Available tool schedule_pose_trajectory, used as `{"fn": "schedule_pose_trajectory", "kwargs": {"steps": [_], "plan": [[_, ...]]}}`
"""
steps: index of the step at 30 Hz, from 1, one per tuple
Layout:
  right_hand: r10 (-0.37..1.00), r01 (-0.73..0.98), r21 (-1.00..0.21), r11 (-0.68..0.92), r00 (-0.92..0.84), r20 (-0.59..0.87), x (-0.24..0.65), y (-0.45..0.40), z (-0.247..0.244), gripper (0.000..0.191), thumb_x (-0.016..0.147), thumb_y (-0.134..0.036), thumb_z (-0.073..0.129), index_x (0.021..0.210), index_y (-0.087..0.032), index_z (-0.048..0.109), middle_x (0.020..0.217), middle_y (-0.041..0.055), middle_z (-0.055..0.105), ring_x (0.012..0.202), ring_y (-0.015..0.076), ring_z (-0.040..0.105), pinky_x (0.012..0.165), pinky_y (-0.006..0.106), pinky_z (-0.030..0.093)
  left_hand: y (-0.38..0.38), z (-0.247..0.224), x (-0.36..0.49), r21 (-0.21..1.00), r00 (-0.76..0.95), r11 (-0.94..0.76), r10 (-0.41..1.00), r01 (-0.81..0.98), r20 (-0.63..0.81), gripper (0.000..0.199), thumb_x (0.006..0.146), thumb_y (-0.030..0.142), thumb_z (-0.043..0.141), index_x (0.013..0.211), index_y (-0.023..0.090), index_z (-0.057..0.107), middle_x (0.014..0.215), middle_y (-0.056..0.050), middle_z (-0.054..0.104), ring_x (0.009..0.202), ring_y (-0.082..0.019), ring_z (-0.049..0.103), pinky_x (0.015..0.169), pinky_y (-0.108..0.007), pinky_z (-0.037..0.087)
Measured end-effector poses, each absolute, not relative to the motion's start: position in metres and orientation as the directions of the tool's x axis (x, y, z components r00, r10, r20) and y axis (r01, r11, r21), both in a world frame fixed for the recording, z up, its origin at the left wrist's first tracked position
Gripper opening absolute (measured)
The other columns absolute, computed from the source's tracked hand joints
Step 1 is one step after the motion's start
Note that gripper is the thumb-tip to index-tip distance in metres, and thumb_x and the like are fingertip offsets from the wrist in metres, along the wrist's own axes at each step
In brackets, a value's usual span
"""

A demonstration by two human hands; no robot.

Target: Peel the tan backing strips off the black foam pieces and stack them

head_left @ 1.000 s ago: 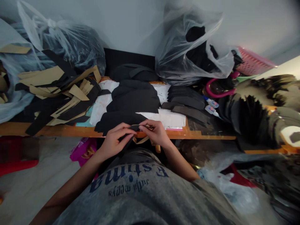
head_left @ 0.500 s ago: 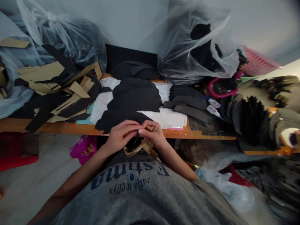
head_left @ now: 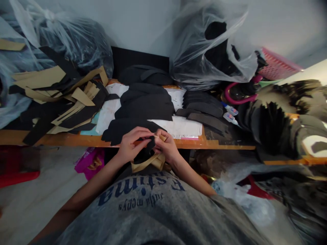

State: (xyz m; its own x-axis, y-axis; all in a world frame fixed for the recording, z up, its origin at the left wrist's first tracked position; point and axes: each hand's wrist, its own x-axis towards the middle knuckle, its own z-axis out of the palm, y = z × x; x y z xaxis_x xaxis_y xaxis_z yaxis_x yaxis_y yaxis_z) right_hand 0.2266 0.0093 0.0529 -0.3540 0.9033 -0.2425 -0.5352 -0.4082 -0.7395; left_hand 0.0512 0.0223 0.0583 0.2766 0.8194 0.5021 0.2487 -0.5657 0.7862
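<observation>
Close to my shirt, at the table's front edge, my two hands meet. My left hand (head_left: pixel 130 144) pinches a small black strip (head_left: pixel 150 144) between thumb and fingers. In my right hand (head_left: pixel 166 144) are tan strips (head_left: pixel 153 162), which hang and curl below the fingers; the black strip also reaches its fingertips. Just beyond the hands lies a fan of black pieces (head_left: pixel 122 127), and a larger stack of black curved pieces (head_left: pixel 148 102) sits behind it on white paper (head_left: pixel 181 127).
Tan and black strips (head_left: pixel 84 97) are heaped at left. Plastic bags (head_left: pixel 204 51) stand at the back. Glue bottles (head_left: pixel 231 114), a pink basket (head_left: pixel 278 64) and fanned dark pieces (head_left: pixel 273 129) are at right. The table's wooden edge (head_left: pixel 217 144) runs across.
More of the black strip now shows between my hands, and the tan strips have shifted slightly left. The whole view has moved a little.
</observation>
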Motion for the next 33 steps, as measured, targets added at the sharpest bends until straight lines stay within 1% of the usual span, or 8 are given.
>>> {"fn": "schedule_pose_trajectory", "kwargs": {"steps": [3, 8, 13, 19, 24, 28, 30, 33], "plan": [[0.897, -0.581, -0.690, -0.431, -0.361, -0.256, 0.225, 0.009, 0.051, 0.056, 0.072, -0.048, 0.089, 0.071, -0.022, 0.039, 0.058, -0.0112, 0.034, 0.045, 0.0037, 0.020, 0.039, 0.015, 0.024, 0.020, 0.056, 0.050, 0.786, 0.197, -0.571, 0.821, 0.238, 0.536, 0.014, 0.087, 0.010, 0.070, 0.096, 0.021, 0.073, 0.099, -0.003, 0.072, 0.091, -0.013, 0.068, 0.082, -0.028, 0.056], [0.892, -0.580, -0.686, -0.439, -0.375, -0.253, 0.224, 0.008, 0.051, 0.058, 0.069, -0.046, 0.090, 0.070, -0.022, 0.037, 0.057, -0.0116, 0.034, 0.045, 0.0035, 0.021, 0.039, 0.015, 0.024, 0.020, 0.056, 0.048, 0.778, 0.263, -0.580, 0.811, 0.241, 0.523, 0.031, 0.089, 0.011, 0.068, 0.118, 0.023, 0.069, 0.111, -0.006, 0.070, 0.092, -0.013, 0.068, 0.081, -0.028, 0.056], [0.870, -0.581, -0.657, -0.481, -0.409, -0.275, 0.216, 0.006, 0.048, 0.057, 0.071, -0.041, 0.089, 0.066, -0.021, 0.036, 0.059, -0.0098, 0.038, 0.046, 0.0041, 0.028, 0.039, 0.015, 0.027, 0.018, 0.056, 0.047, 0.760, 0.264, -0.596, 0.800, 0.257, 0.539, 0.011, 0.089, 0.012, 0.067, 0.096, 0.021, 0.071, 0.103, -0.005, 0.071, 0.095, -0.015, 0.067, 0.084, -0.030, 0.055], [0.881, -0.629, -0.662, -0.406, -0.077, -0.467, 0.265, 0.025, 0.036, 0.057, 0.064, -0.057, 0.088, 0.071, -0.024, 0.043, 0.067, -0.0044, 0.056, 0.053, 0.0101, 0.052, 0.050, 0.023, 0.051, 0.024, 0.041, 0.020, 0.889, -0.260, -0.456, 0.865, -0.049, 0.429, 0.013, 0.088, 0.025, 0.072, 0.092, 0.022, 0.060, 0.092, 0.000, 0.068, 0.093, -0.016, 0.068, 0.090, -0.036, 0.056], [0.923, -0.428, -0.873, -0.233, 0.185, -0.337, 0.342, 0.032, 0.034, 0.057, 0.069, -0.051, 0.089, 0.072, -0.023, 0.039, 0.054, -0.0127, 0.029, 0.040, 0.0029, 0.021, 0.036, 0.013, 0.025, 0.039, 0.052, -0.027, 0.869, -0.515, -0.437, 0.813, -0.233, 0.271, 0.010, 0.093, 0.024, 0.065, 0.100, 0.027, 0.058, 0.088, 0.006, 0.060, 0.068, -0.004, 0.053, 0.083, -0.031, 0.053], [0.962, -0.280, -0.936, -0.214, 0.107, -0.252, 0.349, 0.034, 0.046, 0.044, 0.080, -0.051, 0.082, 0.080, -0.024, 0.047, 0.056, -0.0116, 0.031, 0.042, 0.0036, 0.020, 0.038, 0.014, 0.016, 0.038, 0.051, -0.020, 0.913, -0.219, -0.398, 0.886, 0.090, 0.408, 0.033, 0.090, 0.016, 0.068, 0.121, 0.025, 0.061, 0.108, 0.000, 0.061, 0.086, -0.008, 0.060, 0.087, -0.040, 0.054], [0.963, -0.359, -0.908, -0.214, 0.078, -0.258, 0.336, 0.039, 0.052, 0.046, 0.080, -0.055, 0.080, 0.079, -0.024, 0.045, 0.055, -0.0122, 0.027, 0.041, 0.0042, 0.016, 0.038, 0.015, 0.014, 0.033, 0.042, 0.000, 0.826, 0.094, -0.450, 0.890, 0.339, 0.446, 0.041, 0.089, 0.015, 0.067, 0.128, 0.026, 0.061, 0.121, -0.004, 0.060, 0.103, -0.015, 0.062, 0.093, -0.042, 0.055], [0.949, -0.486, -0.842, -0.234, 0.075, -0.307, 0.315, 0.047, 0.055, 0.049, 0.077, -0.058, 0.079, 0.080, -0.025, 0.043, 0.053, -0.0135, 0.022, 0.040, 0.0051, 0.010, 0.037, 0.016, 0.014, 0.023, 0.029, 0.032, 0.684, 0.405, -0.600, 0.795, 0.415, 0.452, 0.046, 0.092, 0.009, 0.059, 0.134, 0.028, 0.060, 0.132, -0.008, 0.056, 0.122, -0.021, 0.058, 0.102, -0.042, 0.055]]}}
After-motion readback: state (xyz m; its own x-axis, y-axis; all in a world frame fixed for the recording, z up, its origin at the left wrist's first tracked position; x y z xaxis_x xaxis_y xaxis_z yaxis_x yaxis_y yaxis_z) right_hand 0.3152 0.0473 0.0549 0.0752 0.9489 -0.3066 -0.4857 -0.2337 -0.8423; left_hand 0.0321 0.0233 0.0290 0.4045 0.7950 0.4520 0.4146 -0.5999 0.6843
